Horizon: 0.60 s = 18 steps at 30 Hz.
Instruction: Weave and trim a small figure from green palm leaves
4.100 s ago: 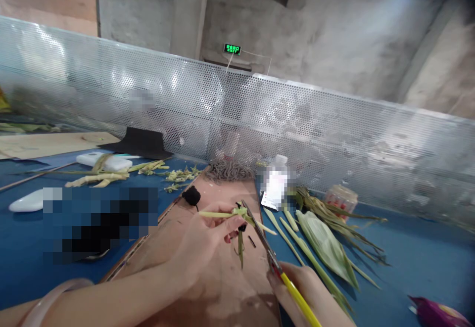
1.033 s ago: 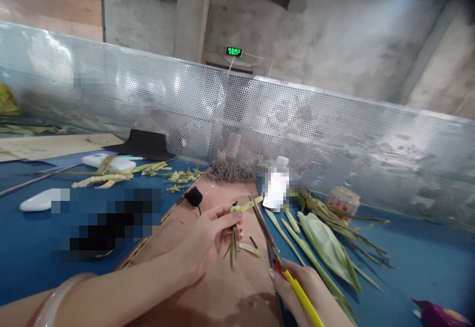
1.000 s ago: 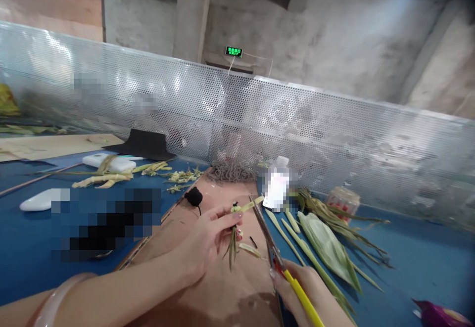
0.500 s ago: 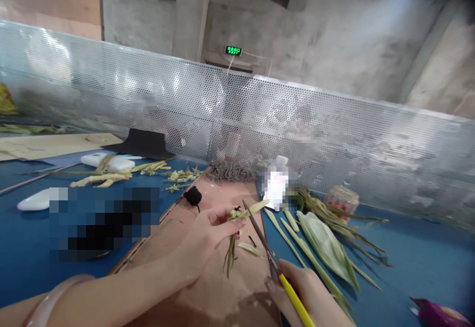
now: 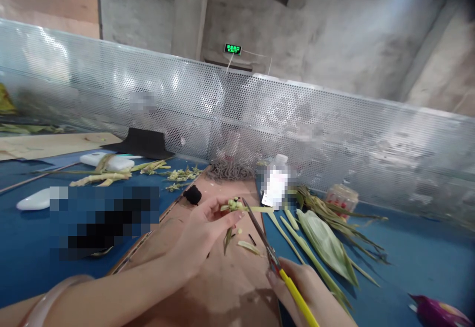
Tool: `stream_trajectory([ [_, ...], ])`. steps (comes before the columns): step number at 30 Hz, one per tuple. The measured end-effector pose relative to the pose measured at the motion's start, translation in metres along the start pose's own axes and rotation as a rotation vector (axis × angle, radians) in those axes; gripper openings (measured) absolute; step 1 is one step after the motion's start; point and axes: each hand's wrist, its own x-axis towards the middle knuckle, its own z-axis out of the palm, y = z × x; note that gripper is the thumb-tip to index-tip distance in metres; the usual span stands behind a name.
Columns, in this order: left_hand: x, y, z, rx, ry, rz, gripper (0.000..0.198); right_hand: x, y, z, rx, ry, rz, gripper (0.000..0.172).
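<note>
Between the thumb and fingers of my left hand [image 5: 211, 223] is a pale green corn husk piece [image 5: 234, 204], bunched or knotted at the fingers. One flat strip of it runs out to the right, and a darker tail hangs below the hand. My right hand [image 5: 306, 290] is wrapped round a pair of scissors [image 5: 295, 292] with yellow handles. Their blades point up and away, with the tips close by the husk strip. Whether the blades touch it, I cannot tell. Small husk scraps [image 5: 248, 247] lie below on the brown board [image 5: 237, 287].
Right of the board, a broad husk leaf [image 5: 326, 245], dried strips [image 5: 334, 218], a bottle [image 5: 276, 181] and a jar [image 5: 341, 201] are on the blue table [image 5: 419, 253]. A black bundle [image 5: 193, 196] and grey cord [image 5: 230, 171] lie ahead. A perforated metal screen [image 5: 315, 119] closes the back.
The husk strip has turned from slanting up to nearly level. My left fingers have shifted slightly up around the bunched part. The scissors have barely moved.
</note>
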Motion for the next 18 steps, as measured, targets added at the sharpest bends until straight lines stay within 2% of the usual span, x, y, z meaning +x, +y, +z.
stream_trajectory([
  [5,0.001,-0.002,0.0,-0.059,0.015,0.018,0.02,0.001,-0.005,-0.003,-0.019,-0.008,0.018,0.049],
  [10,0.0,0.004,0.001,0.017,0.068,0.037,0.023,0.001,-0.01,-0.005,0.012,-0.048,0.026,0.047],
  [18,-0.002,0.008,0.003,0.031,0.058,0.028,0.018,0.0,-0.011,-0.007,0.001,-0.059,0.037,0.049],
])
